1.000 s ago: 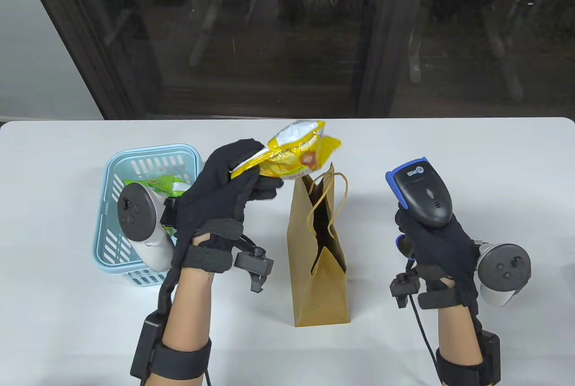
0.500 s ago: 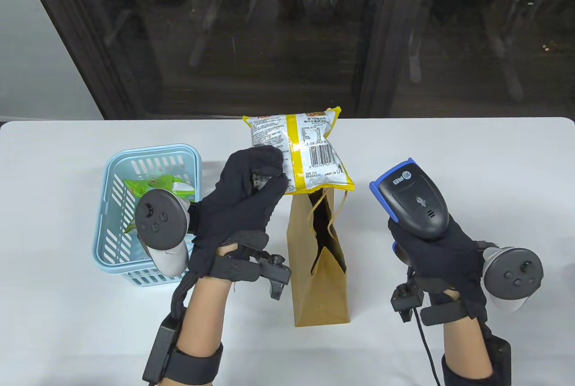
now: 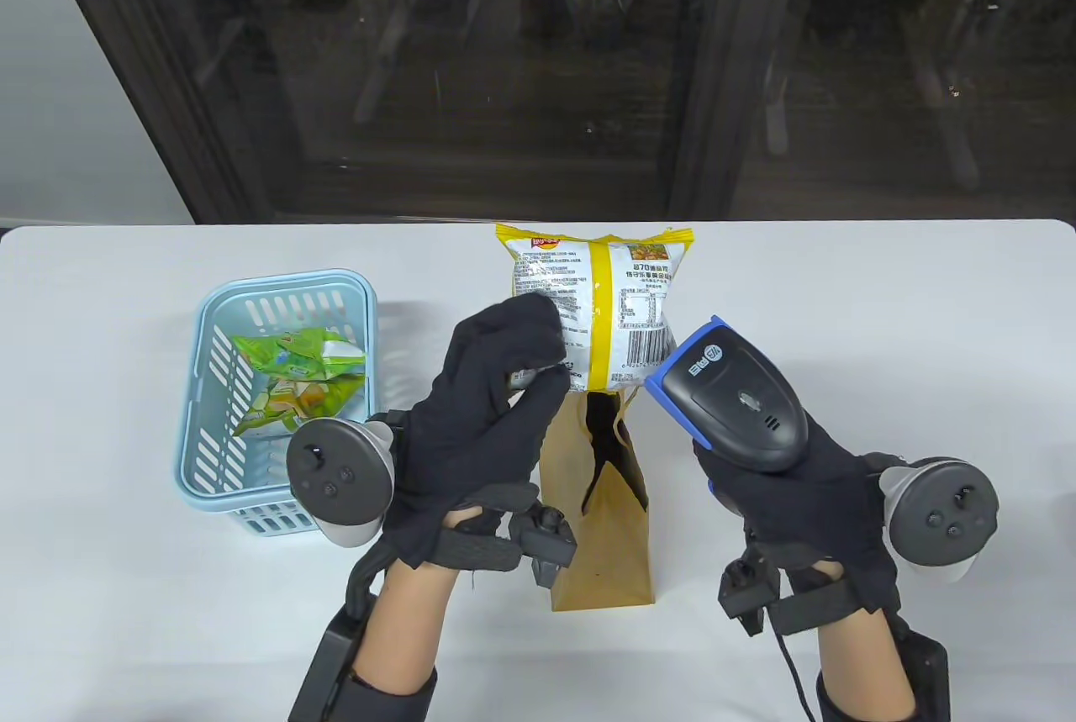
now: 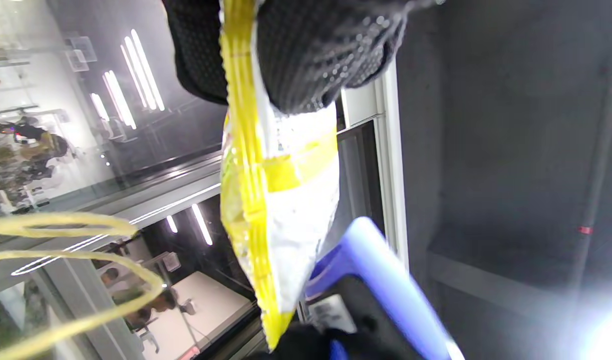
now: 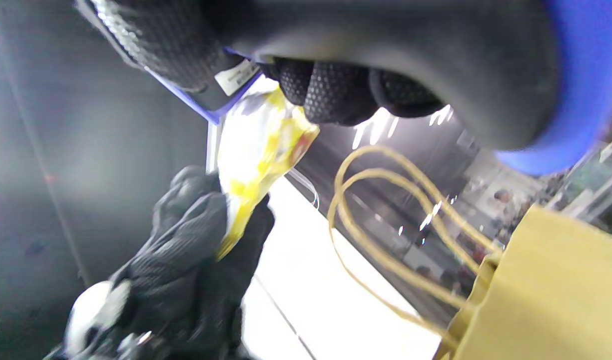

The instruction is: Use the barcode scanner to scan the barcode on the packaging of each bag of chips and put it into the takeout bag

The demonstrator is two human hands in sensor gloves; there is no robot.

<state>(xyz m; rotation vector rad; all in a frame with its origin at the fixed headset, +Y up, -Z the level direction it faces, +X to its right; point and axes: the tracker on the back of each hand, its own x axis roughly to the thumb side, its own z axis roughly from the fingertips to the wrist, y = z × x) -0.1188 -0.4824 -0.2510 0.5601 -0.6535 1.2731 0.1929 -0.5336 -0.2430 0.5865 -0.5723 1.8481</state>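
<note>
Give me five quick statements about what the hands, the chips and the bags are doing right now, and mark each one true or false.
1. The left hand pinches the yellow chip bag above the paper takeout bag. True.
2. The right hand is empty. False: it grips the barcode scanner.
3. The yellow chip bag's barcode side faces the table camera. True.
4. The blue basket holds a green chip bag. True.
5. The takeout bag lies flat. False: it stands upright, open.

Table view looks down from above, both wrist views sit close and tilted, all sharing the yellow chip bag [image 3: 593, 297] [image 4: 276, 200] [image 5: 258, 150].
</note>
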